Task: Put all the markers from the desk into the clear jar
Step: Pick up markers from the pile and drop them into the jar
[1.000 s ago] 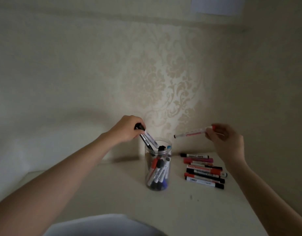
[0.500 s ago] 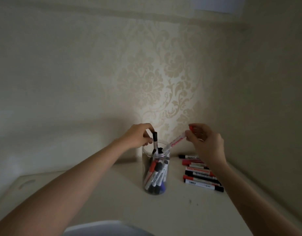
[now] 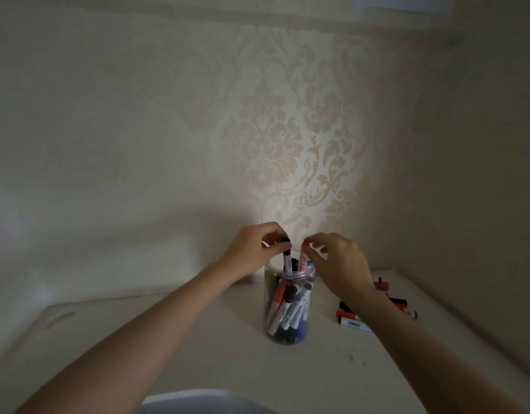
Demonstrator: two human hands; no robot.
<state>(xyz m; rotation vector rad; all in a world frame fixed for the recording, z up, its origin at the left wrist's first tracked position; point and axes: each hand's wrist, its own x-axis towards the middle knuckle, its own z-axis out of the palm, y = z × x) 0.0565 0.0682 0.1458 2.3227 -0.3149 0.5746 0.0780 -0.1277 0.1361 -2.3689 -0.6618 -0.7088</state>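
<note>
The clear jar [image 3: 288,333] stands on the desk [image 3: 198,339] near the back wall, holding several markers. My left hand [image 3: 251,249] pinches the cap end of a black-capped marker [image 3: 77,258] that stands upright in the jar's mouth. My right hand [image 3: 338,262] pinches the top of a red-capped marker [image 3: 392,259], also upright in the mouth, just right of the black one. Several markers [image 3: 351,319] lie in a row on the desk right of the jar, partly hidden by my right forearm.
Patterned wallpaper walls meet in a corner right behind the jar. A pale rounded object [image 3: 204,401] sits at the bottom edge of view. A cut-out slot [image 3: 60,319] shows in the desk at the left.
Both hands have come together over the jar. The black marker has gone upright and lower into the mouth, and the red marker has swung from level to upright inside it.
</note>
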